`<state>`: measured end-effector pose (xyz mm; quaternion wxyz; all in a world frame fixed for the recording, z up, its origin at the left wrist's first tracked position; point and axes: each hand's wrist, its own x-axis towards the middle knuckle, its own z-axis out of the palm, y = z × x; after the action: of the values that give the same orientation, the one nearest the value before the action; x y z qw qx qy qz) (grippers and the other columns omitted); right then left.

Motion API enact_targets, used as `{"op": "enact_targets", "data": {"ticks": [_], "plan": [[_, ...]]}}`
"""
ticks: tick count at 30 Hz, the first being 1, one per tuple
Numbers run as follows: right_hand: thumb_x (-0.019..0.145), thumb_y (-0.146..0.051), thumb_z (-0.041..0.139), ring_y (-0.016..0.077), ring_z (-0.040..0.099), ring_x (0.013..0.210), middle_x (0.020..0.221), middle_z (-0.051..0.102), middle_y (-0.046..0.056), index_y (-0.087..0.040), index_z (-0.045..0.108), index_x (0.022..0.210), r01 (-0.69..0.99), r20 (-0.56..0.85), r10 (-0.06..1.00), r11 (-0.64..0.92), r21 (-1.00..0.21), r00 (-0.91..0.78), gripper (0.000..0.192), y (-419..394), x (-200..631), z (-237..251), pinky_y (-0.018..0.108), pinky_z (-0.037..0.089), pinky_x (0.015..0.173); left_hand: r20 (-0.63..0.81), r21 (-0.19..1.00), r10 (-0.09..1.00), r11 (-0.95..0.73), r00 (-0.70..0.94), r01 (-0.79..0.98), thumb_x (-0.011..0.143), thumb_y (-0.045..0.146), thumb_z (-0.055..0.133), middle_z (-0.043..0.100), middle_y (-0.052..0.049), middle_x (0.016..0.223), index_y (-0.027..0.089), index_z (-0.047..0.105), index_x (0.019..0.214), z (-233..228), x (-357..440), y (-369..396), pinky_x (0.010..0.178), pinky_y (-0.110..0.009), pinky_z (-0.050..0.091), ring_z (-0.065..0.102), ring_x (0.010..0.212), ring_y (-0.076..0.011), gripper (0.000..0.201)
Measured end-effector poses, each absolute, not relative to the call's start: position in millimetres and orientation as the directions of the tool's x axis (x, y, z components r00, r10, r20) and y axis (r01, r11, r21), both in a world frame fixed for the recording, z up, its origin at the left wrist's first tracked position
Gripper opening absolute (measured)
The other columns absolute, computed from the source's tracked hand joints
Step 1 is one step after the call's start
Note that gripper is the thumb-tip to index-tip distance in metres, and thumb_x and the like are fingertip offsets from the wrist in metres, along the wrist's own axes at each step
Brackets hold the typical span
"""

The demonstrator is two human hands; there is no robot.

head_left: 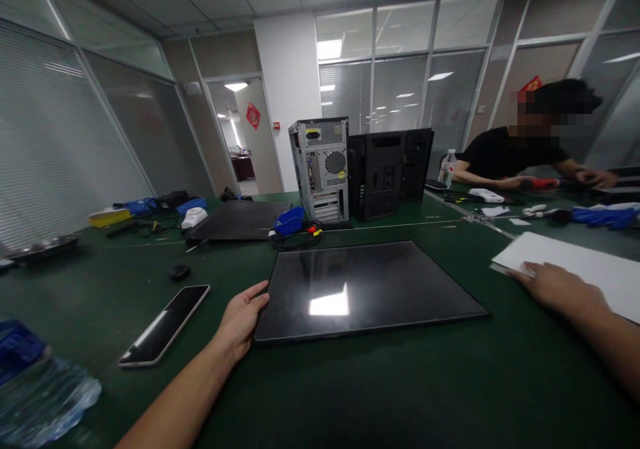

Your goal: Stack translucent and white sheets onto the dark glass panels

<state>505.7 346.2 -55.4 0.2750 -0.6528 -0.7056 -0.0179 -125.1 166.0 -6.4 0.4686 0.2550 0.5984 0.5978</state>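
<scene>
A flat black glossy panel (365, 288) lies on the green table (380, 396) in front of me. My left hand (241, 321) rests against the panel's left edge, thumb on its upper rim, fingers apart. My right hand (557, 287) lies palm down on the near corner of a white sheet (590, 269) at the right, fingers spread. A phone (165, 324) lies face up to the left of my left hand.
A grey computer tower (321, 168) and black cases (385, 172) stand at the back, with a blue bin (290, 220) and another dark panel (240, 220). A plastic bottle (40, 396) lies near left. A person in black (520, 152) works at far right among tools and blue gloves (603, 216).
</scene>
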Motion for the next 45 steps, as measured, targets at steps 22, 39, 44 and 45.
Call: {"op": "enact_targets", "data": {"ticks": [22, 39, 44, 45], "plan": [[0.089, -0.063, 0.038, 0.0297, 0.051, 0.122, 0.135, 0.055, 0.01, -0.017, 0.059, 0.129, 0.909, 0.241, 0.922, 0.356, -0.218, -0.304, 0.065, 275.4, 352.4, -12.5, 0.048, 0.038, 0.106, -0.181, 0.944, 0.929, 0.071, -0.324, -0.322, 0.078, 0.003, 0.062, 0.069, -0.018, 0.112, 0.01, 0.046, 0.137, 7.1, -116.9, 154.4, 0.074, -0.036, 0.059, 0.071, 0.091, -0.0251, 0.062], [0.092, -0.065, 0.032, 0.0256, 0.036, 0.137, 0.149, 0.04, 0.004, -0.027, 0.047, 0.142, 0.862, 0.166, 0.887, 0.458, -0.217, -0.43, 0.065, 276.1, 353.4, -24.1, 0.047, 0.029, 0.114, -0.188, 0.946, 0.924, 0.079, -0.333, -0.315, 0.078, 0.003, 0.061, 0.071, -0.015, 0.107, 0.013, 0.055, 0.128, 6.6, -114.6, 154.0, 0.069, -0.035, 0.06, 0.072, 0.086, -0.0236, 0.051], [0.093, -0.063, 0.032, 0.0264, 0.038, 0.135, 0.149, 0.039, 0.004, -0.028, 0.046, 0.142, 0.817, 0.229, 0.84, 0.536, -0.212, -0.492, 0.063, 267.2, 338.9, -9.9, 0.049, 0.032, 0.112, -0.176, 0.949, 0.922, 0.066, -0.345, -0.308, 0.074, 0.001, 0.064, 0.071, -0.013, 0.108, 0.015, 0.061, 0.122, 4.5, -114.7, 156.2, 0.072, -0.03, 0.06, 0.072, 0.086, -0.0209, 0.05], [0.092, -0.064, 0.032, 0.028, 0.04, 0.133, 0.147, 0.041, 0.006, -0.027, 0.051, 0.139, 0.845, 0.239, 0.851, 0.51, -0.159, -0.468, 0.063, 267.4, 338.7, -10.1, 0.051, 0.034, 0.11, -0.174, 0.953, 0.921, 0.068, -0.349, -0.296, 0.073, -0.001, 0.065, 0.07, -0.013, 0.11, 0.016, 0.062, 0.121, 4.1, -114.6, 156.6, 0.073, -0.029, 0.059, 0.072, 0.087, -0.0206, 0.051]]}}
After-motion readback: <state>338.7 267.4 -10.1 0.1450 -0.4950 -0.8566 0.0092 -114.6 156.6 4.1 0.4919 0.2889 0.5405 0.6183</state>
